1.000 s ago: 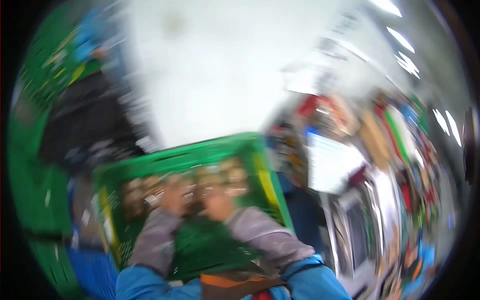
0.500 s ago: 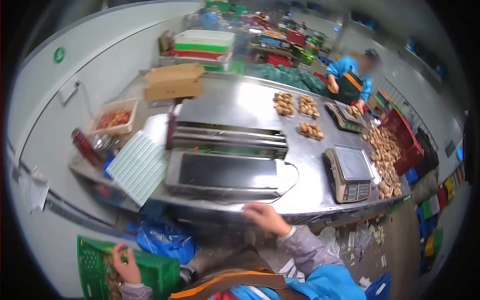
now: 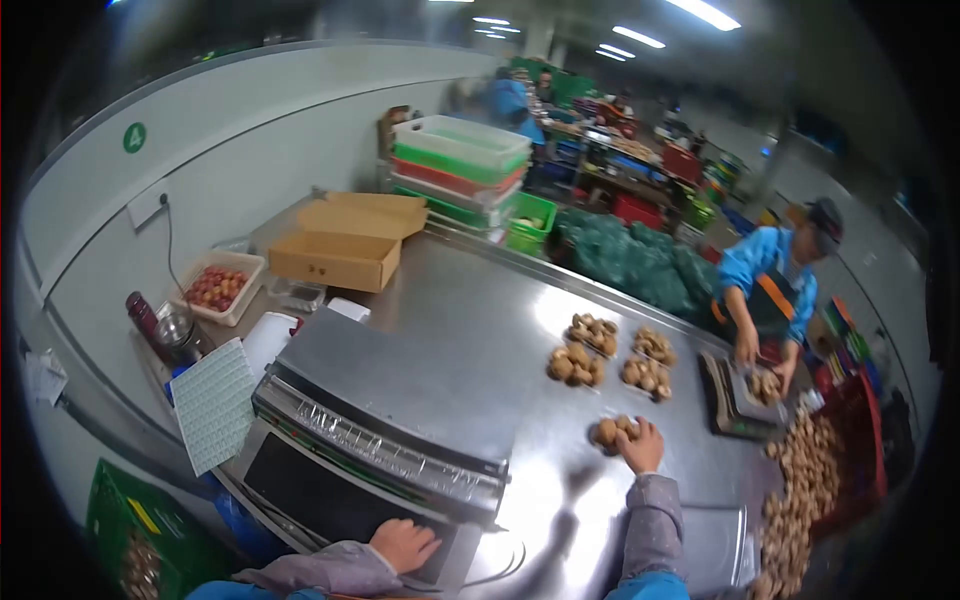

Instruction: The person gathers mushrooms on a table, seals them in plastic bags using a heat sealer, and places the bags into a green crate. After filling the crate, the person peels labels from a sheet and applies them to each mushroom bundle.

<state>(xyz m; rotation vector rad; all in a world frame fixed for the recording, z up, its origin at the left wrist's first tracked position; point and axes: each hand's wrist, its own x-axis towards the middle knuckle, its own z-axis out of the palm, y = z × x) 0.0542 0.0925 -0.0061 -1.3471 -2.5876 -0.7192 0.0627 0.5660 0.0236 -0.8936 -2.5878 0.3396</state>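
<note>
My right hand (image 3: 641, 447) is closed around the right side of a pack of mushrooms (image 3: 608, 432) on the steel table (image 3: 470, 345). Four fingers of my left hand (image 3: 404, 545) show spread over the dark plate of the wrapping machine (image 3: 370, 450), with nothing held. Beyond my right hand, several packs of mushrooms (image 3: 575, 366) sit together on the steel. Part of a scale (image 3: 700, 530) lies beside my right forearm.
A co-worker (image 3: 770, 275) handles a pack at another scale (image 3: 722, 395). Loose mushrooms (image 3: 800, 490) pile along the right by a red crate (image 3: 865, 450). Cardboard boxes (image 3: 335, 260), a tub of red fruit (image 3: 220, 290) and stacked trays (image 3: 460, 160) stand farther back.
The view has turned and moved toward the table. My left hand has left the green crate for the machine; my right hand has reached forward and taken hold of a mushroom pack.
</note>
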